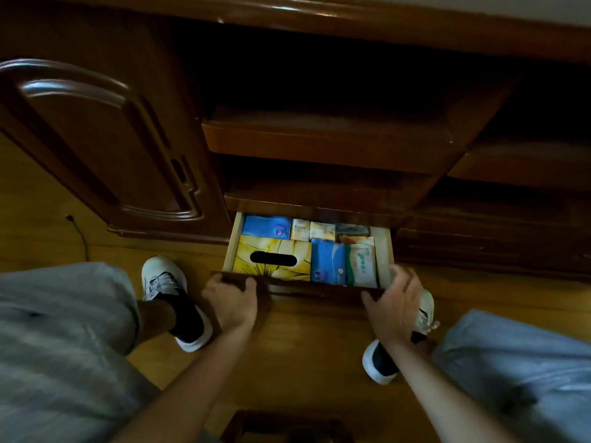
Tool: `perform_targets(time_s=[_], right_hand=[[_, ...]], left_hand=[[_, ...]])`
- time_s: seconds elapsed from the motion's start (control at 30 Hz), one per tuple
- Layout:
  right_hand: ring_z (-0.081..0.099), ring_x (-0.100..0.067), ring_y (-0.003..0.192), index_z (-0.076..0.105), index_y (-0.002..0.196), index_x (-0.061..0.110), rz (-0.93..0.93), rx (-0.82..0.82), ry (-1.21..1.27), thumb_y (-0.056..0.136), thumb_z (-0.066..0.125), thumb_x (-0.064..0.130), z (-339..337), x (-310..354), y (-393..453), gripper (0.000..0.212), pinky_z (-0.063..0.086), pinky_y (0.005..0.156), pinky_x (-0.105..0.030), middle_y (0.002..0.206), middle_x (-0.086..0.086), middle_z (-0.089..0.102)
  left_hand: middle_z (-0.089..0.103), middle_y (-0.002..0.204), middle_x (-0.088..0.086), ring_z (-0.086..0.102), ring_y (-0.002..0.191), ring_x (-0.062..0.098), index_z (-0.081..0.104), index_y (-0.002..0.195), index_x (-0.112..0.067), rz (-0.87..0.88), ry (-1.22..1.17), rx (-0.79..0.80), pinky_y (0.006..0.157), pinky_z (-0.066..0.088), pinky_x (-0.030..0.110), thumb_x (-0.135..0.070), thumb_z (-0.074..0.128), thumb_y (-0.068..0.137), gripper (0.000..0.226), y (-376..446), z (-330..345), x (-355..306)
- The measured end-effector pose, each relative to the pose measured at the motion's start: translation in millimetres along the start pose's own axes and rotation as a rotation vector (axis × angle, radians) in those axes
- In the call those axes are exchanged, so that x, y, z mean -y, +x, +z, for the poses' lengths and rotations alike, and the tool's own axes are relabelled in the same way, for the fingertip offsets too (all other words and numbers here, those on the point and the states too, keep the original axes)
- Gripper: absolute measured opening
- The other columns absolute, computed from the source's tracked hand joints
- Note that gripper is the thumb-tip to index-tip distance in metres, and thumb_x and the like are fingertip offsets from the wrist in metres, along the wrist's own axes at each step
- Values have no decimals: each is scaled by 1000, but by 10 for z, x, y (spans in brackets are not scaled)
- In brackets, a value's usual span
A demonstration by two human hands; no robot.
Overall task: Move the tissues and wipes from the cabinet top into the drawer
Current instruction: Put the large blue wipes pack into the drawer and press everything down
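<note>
The low wooden drawer (231, 247) stands partly pulled out of the dark cabinet. Inside lie a yellow tissue box (271, 259) with a dark slot, a blue tissue pack (267, 227) behind it, another blue pack (327, 266), a white-green wipes pack (361, 266) and two small cream packs (311, 231). My left hand (232, 302) grips the drawer's dark front at its left end. My right hand (395, 302) holds the front at the right corner.
Open cabinet shelves (329, 139) hang over the drawer. A carved cabinet door (105, 139) stands at the left. My knees and white shoes (163, 278) flank the drawer on the wooden floor. A dark cable (80, 231) runs along the floor at left.
</note>
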State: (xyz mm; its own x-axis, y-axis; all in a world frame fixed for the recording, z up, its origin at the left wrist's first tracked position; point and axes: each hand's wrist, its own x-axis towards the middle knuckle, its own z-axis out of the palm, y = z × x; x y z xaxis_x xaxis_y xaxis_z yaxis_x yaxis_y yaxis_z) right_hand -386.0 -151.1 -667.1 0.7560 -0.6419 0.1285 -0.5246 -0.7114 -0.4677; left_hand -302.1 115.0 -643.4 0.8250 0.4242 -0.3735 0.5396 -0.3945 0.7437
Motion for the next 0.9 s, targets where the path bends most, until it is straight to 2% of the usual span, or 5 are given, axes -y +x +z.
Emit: perform_targets(time_s=[0.1,0.2,0.33,0.57,0.9], right_hand=[[43,-41,137,38,148,2,685,-122,551,85,80,42,80,100,-91,86,42,111,-52,146,-23,44],[58,-31,126,53,145,22,1193,178,1311,96,56,57,107,254,-74,60,50,104,-45,141,-10,59],[57,-27,125,54,145,29,1141,169,1621,95,51,67,176,303,-23,64,47,108,-49,135,-7,62],[60,-24,118,50,139,29,1110,156,1541,96,44,70,348,264,301,59,51,102,-47,114,2,60],[61,-25,122,57,137,17,1088,165,1541,101,47,17,621,298,1126,37,53,101,-53,139,-7,58]], left_hand=[[63,116,11,66,110,30,49,137,-15,-575,-651,232,94,56,44,-30,66,95,48,-61,54,-123],[61,120,16,63,113,33,52,135,-18,-626,-905,329,99,54,50,-28,65,96,43,-2,83,-207],[62,119,20,62,116,39,55,117,-14,-670,-989,393,101,52,52,-35,67,94,33,72,108,-224],[52,143,16,56,122,37,41,151,-22,-573,-1017,502,109,45,50,-48,56,98,60,369,238,-319],[17,168,7,36,147,28,10,161,-25,-454,-877,512,120,28,49,-80,20,91,89,969,701,-858]])
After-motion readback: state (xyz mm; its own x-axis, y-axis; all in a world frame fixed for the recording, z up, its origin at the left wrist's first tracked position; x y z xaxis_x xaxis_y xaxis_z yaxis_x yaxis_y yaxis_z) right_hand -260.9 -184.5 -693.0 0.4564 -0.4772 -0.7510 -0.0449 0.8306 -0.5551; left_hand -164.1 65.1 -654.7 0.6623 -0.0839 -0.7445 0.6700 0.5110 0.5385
